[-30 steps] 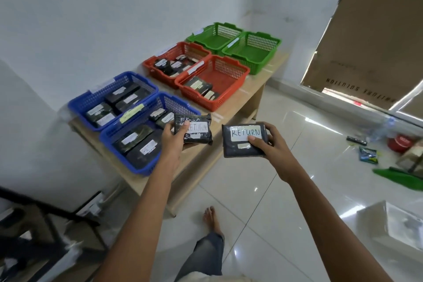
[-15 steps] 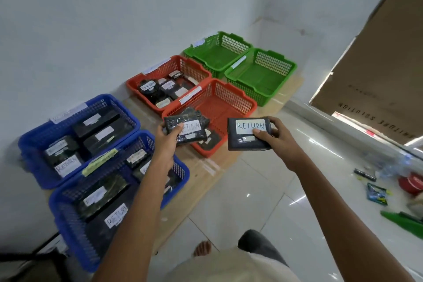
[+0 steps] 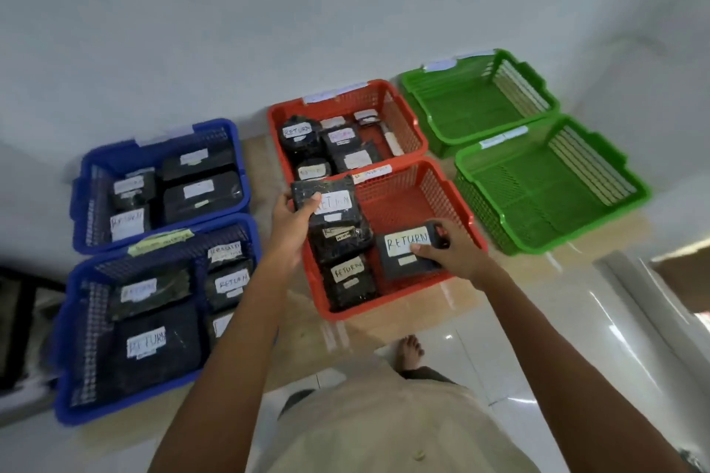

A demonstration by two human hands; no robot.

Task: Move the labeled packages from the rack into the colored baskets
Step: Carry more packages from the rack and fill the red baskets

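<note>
Both packages read "RETURN", like the black labelled parcels (image 3: 347, 276) already lying in the near red plastic mesh basket (image 3: 407, 203) on the pale wooden bench (image 3: 369, 338), which is probably why both hands reach over it. The right hand (image 3: 455, 255) has its dark grey flat package (image 3: 405, 251) low inside the basket, just right of those parcels. Its grip is clasped round the package's right end, thumb on the label. The left hand (image 3: 292, 228) holds a black plastic-wrapped package (image 3: 326, 202) above the basket's back-left corner, arm stretched forward. Its grip pinches the left end, thumb on top. Both labels face up, likely for reading.
</note>
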